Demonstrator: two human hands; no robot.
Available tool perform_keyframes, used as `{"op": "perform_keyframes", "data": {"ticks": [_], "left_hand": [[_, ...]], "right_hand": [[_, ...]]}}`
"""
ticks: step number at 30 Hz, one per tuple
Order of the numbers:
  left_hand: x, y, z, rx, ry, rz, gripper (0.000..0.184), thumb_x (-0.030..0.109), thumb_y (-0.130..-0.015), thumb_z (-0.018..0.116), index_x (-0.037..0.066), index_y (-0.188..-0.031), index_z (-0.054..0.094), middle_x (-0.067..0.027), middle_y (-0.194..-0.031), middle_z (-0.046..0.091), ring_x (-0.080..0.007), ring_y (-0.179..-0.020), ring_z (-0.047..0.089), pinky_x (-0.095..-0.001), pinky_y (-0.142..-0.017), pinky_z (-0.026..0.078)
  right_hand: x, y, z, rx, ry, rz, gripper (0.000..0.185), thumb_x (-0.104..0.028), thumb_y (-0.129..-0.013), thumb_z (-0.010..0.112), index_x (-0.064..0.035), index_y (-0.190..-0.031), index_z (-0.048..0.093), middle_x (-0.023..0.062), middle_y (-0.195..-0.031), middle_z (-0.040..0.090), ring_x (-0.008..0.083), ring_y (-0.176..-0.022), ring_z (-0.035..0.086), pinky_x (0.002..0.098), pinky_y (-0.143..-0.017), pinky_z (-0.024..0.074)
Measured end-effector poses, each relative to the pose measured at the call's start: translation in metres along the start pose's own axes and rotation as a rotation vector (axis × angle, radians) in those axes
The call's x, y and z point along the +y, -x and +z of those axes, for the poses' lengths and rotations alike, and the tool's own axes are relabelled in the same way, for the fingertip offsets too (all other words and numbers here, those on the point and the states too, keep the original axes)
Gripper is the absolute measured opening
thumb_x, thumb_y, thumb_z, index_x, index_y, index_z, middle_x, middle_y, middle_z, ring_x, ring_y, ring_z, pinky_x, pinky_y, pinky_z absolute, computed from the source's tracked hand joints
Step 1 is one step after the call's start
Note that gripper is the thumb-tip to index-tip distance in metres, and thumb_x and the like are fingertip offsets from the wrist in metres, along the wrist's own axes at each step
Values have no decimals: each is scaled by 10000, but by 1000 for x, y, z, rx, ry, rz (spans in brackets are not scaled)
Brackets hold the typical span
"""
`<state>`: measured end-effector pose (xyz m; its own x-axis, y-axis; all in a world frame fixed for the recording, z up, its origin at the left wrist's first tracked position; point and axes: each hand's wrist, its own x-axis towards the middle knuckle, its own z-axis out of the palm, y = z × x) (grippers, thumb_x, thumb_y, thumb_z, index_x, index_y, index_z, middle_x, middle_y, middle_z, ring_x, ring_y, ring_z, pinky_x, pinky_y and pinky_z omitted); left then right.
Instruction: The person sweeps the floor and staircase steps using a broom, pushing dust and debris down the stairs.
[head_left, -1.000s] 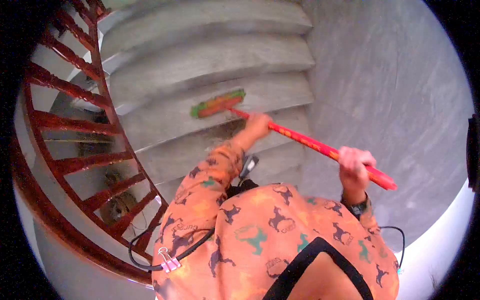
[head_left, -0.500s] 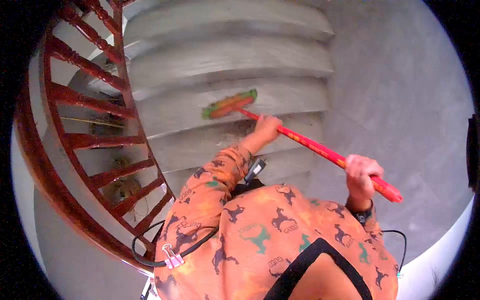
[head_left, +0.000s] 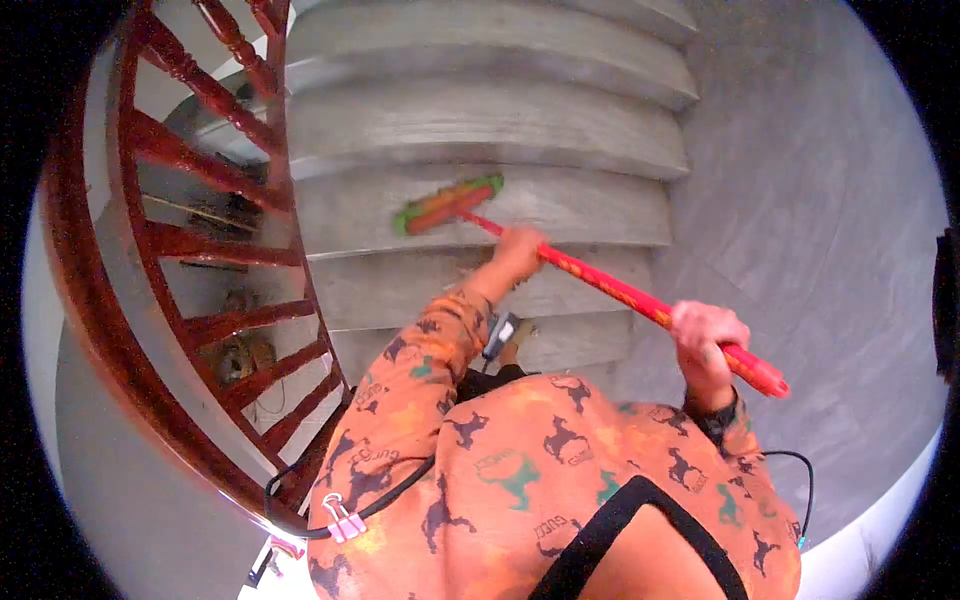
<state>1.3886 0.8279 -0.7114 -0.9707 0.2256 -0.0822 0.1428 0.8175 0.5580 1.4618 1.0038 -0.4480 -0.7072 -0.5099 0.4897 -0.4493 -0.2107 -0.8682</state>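
Closer to the railing (head_left: 220,245) than half a second ago, your green-edged mop head (head_left: 448,205) is resting on a step (head_left: 590,205), upper centre; your left hand (head_left: 517,255) and right hand (head_left: 708,333) are gripping its red handle (head_left: 610,288), fingers wrapped, centre to right.

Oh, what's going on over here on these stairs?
A person in an orange patterned top is holding a long red pole on a grey staircase. The left hand grips it nearer the green-edged head, the right hand close to the other end. The head is at one of the steps, angled across it; it is too blurred to tell brush from mop. A dark red railing runs along the left.
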Motion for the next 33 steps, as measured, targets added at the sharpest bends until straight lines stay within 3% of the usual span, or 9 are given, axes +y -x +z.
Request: {"op": "perform_keyframes", "data": {"ticks": [2, 6, 8, 12, 16, 21, 23, 27, 33], "left_hand": [[21, 17, 7, 86, 44, 117, 136, 249, -695, 552, 120, -705, 594, -86, -741, 579, -267, -829, 534, -465, -796, 352], [57, 38, -8, 126, -16, 240, 183, 296, -705, 559, 115, -684, 580, -87, -714, 573, -266, -800, 539, -450, -837, 346], [56, 43, -25, 362, 92, 105, 228, 321, -717, 559, 104, -647, 556, -95, -683, 554, -267, -766, 531, -437, -796, 361], [-1, 34, -40, 733, 32, -105, 264, 324, -737, 546, 100, -597, 524, -107, -652, 516, -297, -685, 491, -413, -627, 353], [-73, 35, -60, 1047, -2, -294, 278, 315, -698, 591, 86, -559, 515, -117, -614, 516, -319, -636, 489, -421, -577, 359], [-124, 34, -76, 738, -154, -474, 215, 257, -650, 629, 85, -570, 527, -119, -623, 538, -318, -672, 531, -418, -587, 390], [-122, 16, -50, 774, -89, -346, 156, 223, -627, 642, 96, -612, 551, -111, -629, 551, -308, -674, 544, -428, -591, 399], [-40, -20, -28, 364, 7, -258, 101, 192, -624, 613, 114, -678, 580, -105, -711, 587, -282, -741, 559, -436, -721, 393], [11, 6, -59, 475, -71, -267, 84, 179, -638, 580, 113, -688, 576, -74, -743, 576, -253, -763, 543, -432, -814, 356]], "right_hand": [[-33, -2, -3, 39, 127, 180, 324, -58, -702, 549, -82, -452, 345, -12, -412, 375, 138, -351, 376, 256, -409, 343], [-48, -3, -42, -132, -149, -120, 282, -73, -687, 500, -123, -493, 302, -60, -406, 350, 74, -317, 336, 215, -362, 275], [-54, -21, -37, -229, -357, -176, 240, -104, -723, 507, -122, -566, 327, -62, -458, 357, 67, -390, 347, 220, -429, 292], [-30, -45, 2, 228, -496, -99, 187, -59, -764, 494, -122, -696, 332, -36, -565, 308, 91, -509, 300, 236, -521, 264], [37, -87, 25, 73, -538, 54, 118, -54, -776, 465, -112, -745, 368, -24, -587, 348, 113, -551, 368, 278, -557, 327], [85, -103, 49, 255, -410, 207, 53, -87, -779, 448, -87, -831, 443, -8, -599, 374, 142, -595, 399, 323, -724, 366], [79, -88, 25, 415, -363, 224, 46, -79, -773, 437, -87, -818, 441, -10, -595, 369, 134, -583, 389, 324, -708, 369], [28, -63, -31, 582, -300, 134, 38, -87, -786, 422, -72, -810, 447, -30, -569, 252, 99, -526, 291, 252, -582, 323], [-15, -79, -46, 271, -484, -29, 137, -147, -836, 419, -105, -716, 368, -54, -527, 244, 69, -476, 247, 240, -485, 238]]}}
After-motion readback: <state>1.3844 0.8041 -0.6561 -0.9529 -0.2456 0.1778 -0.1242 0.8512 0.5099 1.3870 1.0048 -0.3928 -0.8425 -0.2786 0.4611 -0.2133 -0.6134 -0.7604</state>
